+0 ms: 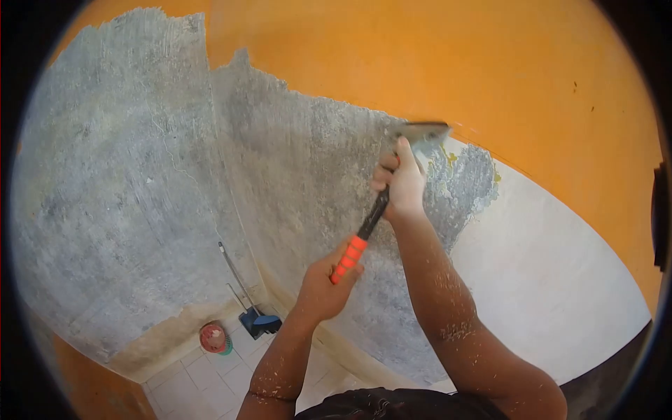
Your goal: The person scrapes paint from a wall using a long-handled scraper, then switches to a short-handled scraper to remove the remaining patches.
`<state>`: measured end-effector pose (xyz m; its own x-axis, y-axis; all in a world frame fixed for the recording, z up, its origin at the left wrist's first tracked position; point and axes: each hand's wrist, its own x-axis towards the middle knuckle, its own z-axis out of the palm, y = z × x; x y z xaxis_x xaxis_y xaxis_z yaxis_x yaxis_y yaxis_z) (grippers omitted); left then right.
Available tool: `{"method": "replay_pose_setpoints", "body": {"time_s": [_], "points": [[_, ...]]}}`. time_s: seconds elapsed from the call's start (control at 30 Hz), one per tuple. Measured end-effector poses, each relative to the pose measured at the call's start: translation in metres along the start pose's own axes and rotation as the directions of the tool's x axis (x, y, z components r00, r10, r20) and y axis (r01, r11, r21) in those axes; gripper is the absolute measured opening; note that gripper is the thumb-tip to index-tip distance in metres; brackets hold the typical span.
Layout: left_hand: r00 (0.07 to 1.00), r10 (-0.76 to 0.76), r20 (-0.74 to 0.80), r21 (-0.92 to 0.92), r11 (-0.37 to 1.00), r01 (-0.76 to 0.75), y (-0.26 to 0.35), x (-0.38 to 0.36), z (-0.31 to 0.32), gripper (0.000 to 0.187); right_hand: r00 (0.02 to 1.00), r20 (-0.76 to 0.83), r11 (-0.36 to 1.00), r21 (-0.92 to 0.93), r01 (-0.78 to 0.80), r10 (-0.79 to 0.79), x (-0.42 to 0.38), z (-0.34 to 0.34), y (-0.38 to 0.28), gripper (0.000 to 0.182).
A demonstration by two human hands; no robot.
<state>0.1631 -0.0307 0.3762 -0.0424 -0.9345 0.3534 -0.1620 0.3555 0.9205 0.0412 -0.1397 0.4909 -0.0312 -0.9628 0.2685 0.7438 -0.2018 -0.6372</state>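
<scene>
A long-handled scraper point(372, 218) slants up across the middle of the view, with a black shaft and an orange-red grip. My left hand point(327, 288) is closed around the grip at its lower end. Higher up, my right hand point(407, 180) wraps the shaft just under the head, its thumb pointing up. The wide metal blade point(425, 130) is against the wall, where orange paint point(448, 63) meets bare grey plaster point(294, 147). Some yellowish paint remnants show just below the blade. Pale flakes cling to both forearms.
White wall surface point(553, 259) spreads to the right. In the lower left corner, a long-handled dustpan point(252, 322), a blue broom head point(267, 323) and a red basket point(213, 338) stand on the tiled floor point(203, 392). A dark object point(659, 217) sits at the right edge.
</scene>
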Motion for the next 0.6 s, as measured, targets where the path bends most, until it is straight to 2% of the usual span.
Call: {"method": "replay_pose_setpoints", "body": {"time_s": [0.13, 0.2, 0.23, 0.3, 0.33, 0.37, 0.4, 0.43, 0.47, 0.53, 0.57, 0.6], "points": [[1.000, -0.002, 0.015, -0.032, 0.999, 0.003, 0.011, -0.002, -0.002, 0.051, 0.999, -0.034, 0.999, 0.000, -0.033, 0.033, 0.000, 0.001, -0.006, 0.023], [0.993, 0.111, -0.038, 0.065, 0.992, -0.109, 0.004, -0.019, 0.006, 0.048, 0.996, 0.054, 0.997, 0.034, -0.068, 0.066, -0.018, -0.019, -0.008, 0.022], [0.994, 0.105, -0.018, 0.074, 0.992, -0.103, -0.005, -0.031, 0.007, 0.048, 0.989, 0.128, 0.997, -0.027, -0.075, 0.077, -0.026, -0.040, -0.008, 0.024], [0.996, 0.089, 0.024, 0.078, 0.993, -0.090, -0.036, -0.058, 0.004, 0.044, 0.964, 0.256, 0.958, -0.288, 0.010, 0.066, -0.053, -0.079, -0.015, 0.026], [0.993, 0.119, 0.015, 0.097, 0.988, -0.120, -0.056, -0.076, 0.005, 0.043, 0.952, 0.291, 0.807, -0.582, 0.100, 0.092, -0.071, -0.103, -0.018, 0.029], [0.989, 0.149, 0.004, 0.114, 0.982, -0.148, -0.075, -0.096, 0.005, 0.041, 0.928, 0.305, 0.571, -0.810, 0.136, 0.212, -0.094, -0.111, -0.034, 0.036], [0.989, 0.149, 0.000, 0.094, 0.984, -0.148, -0.090, -0.116, 0.007, 0.042, 0.838, 0.373, 0.244, -0.924, 0.296, 0.397, -0.106, -0.112, -0.052, 0.038], [0.989, 0.147, -0.003, 0.074, 0.987, -0.146, -0.098, -0.129, 0.010, 0.043, 0.733, 0.344, -0.084, -0.874, 0.478, 0.587, -0.117, -0.109, -0.067, 0.039], [0.990, 0.139, 0.012, 0.078, 0.987, -0.140, -0.097, -0.133, 0.015, 0.043, 0.740, 0.337, -0.078, -0.883, 0.464, 0.582, -0.129, -0.103, -0.079, 0.039], [0.998, 0.012, -0.057, -0.092, 0.996, -0.017, -0.091, -0.146, 0.025, 0.042, 0.617, 0.234, -0.264, -0.750, 0.606, 0.751, -0.147, -0.091, -0.100, 0.031], [1.000, 0.014, -0.018, -0.074, 0.997, -0.016, -0.087, -0.141, 0.027, 0.046, 0.618, 0.229, -0.260, -0.758, 0.598, 0.752, -0.151, -0.087, -0.104, 0.031], [1.000, 0.007, -0.010, -0.070, 0.998, -0.007, -0.081, -0.135, 0.030, 0.046, 0.598, 0.442, -0.269, -0.606, 0.749, 0.669, -0.152, -0.082, -0.107, 0.028]]}}
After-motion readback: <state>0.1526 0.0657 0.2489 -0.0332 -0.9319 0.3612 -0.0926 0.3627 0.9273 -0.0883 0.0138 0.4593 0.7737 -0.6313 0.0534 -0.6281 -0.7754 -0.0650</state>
